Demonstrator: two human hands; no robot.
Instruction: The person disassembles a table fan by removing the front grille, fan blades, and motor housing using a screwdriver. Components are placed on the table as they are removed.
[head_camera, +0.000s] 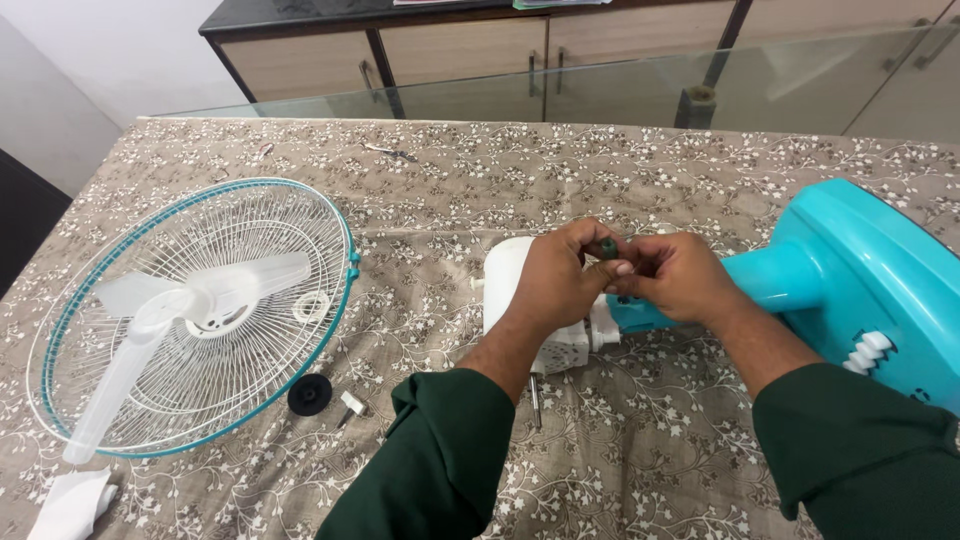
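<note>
1. Between my two hands, over the middle of the cloth-covered table (620, 480), sits a small dark green knob (607, 247); my left hand (556, 283) and my right hand (672, 275) both pinch it with their fingertips, touching each other.
2. Under my left hand lies the white motor housing (505, 285) of a fan, its thin metal shaft (535, 400) pointing toward me.
3. Beyond my right wrist, the turquoise fan stand (850, 270) lies tilted, with white switches (868, 352) on its face.
4. Well to the left of my left hand rests a white wire guard with a turquoise rim (190, 310), and translucent white blades (200, 295) lie on it.
5. Near my left elbow lie a black round cap (310, 394) and a small white piece (352, 404).
</note>
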